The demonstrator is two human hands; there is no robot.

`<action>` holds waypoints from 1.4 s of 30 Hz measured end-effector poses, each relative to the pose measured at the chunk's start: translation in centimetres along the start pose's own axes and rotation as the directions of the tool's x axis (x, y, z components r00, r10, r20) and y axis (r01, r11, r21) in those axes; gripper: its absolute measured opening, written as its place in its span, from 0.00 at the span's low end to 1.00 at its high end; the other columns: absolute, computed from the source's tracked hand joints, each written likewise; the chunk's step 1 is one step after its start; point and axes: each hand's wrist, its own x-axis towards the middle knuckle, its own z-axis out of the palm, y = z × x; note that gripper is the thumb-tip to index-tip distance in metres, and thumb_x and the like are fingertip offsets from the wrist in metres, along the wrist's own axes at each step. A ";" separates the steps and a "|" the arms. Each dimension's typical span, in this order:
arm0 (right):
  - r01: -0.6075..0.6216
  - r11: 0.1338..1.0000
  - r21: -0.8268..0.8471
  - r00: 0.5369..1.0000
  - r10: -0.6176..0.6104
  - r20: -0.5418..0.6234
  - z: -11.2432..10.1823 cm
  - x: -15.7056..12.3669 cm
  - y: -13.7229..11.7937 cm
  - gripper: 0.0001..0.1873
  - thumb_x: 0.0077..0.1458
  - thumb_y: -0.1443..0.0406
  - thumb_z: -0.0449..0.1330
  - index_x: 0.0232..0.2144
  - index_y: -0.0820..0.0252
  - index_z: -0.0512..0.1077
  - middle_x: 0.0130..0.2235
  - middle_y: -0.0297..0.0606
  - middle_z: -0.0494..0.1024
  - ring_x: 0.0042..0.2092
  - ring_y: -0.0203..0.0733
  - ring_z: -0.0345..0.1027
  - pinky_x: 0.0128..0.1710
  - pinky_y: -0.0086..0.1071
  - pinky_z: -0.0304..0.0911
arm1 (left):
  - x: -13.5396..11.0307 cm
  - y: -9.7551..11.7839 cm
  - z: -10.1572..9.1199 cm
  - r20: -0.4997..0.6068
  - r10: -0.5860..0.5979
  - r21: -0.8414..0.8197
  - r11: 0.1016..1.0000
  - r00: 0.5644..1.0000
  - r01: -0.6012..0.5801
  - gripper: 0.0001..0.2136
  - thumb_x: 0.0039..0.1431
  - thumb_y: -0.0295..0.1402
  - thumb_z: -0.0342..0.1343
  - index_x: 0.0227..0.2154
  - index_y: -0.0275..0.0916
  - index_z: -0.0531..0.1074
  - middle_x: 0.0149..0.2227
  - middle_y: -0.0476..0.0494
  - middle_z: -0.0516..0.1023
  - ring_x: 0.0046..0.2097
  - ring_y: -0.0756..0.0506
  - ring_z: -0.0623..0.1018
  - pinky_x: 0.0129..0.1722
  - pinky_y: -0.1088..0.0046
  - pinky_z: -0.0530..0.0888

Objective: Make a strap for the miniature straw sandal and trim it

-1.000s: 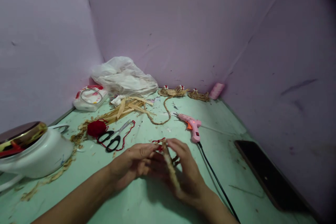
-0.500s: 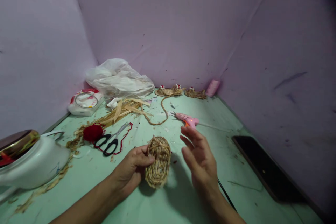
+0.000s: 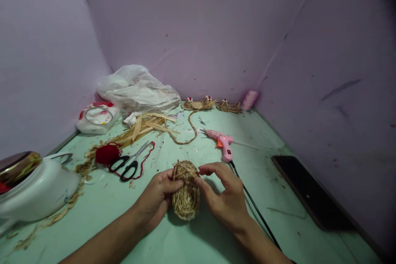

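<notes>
A small oval woven straw piece (image 3: 186,194), shaped like a little slipper sole, is held upright just above the green table (image 3: 278,198). My left hand (image 3: 156,202) grips its left edge with thumb in front. My right hand (image 3: 224,198) pinches its right edge, fingers curled round it. Both hands hold it between them, near the table's front middle.
A pink glue gun (image 3: 222,143) with a black cord lies just beyond my right hand. Black scissors (image 3: 130,165), a red yarn ball (image 3: 107,154), straw strips (image 3: 145,126), a plastic bag (image 3: 136,88), finished straw pieces (image 3: 198,104), a white pot (image 3: 34,185) and a dark phone (image 3: 309,192) lie around.
The straw piece was turned from edge-on to face me. My right hand let go and lifted open, then came back and took hold of its right edge.
</notes>
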 end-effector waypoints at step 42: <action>-0.065 0.976 0.208 0.992 0.040 0.123 -0.3 0.4 0.6 0.08 0.47 0.71 0.59 0.31 0.58 0.75 0.36 0.40 0.76 0.39 0.41 0.70 0.41 0.37 0.66 | 0.0 0.1 0.2 0.006 0.047 0.145 0.988 0.999 -0.048 0.15 0.40 0.26 0.63 0.35 0.33 0.75 0.31 0.44 0.77 0.34 0.47 0.74 0.36 0.74 0.69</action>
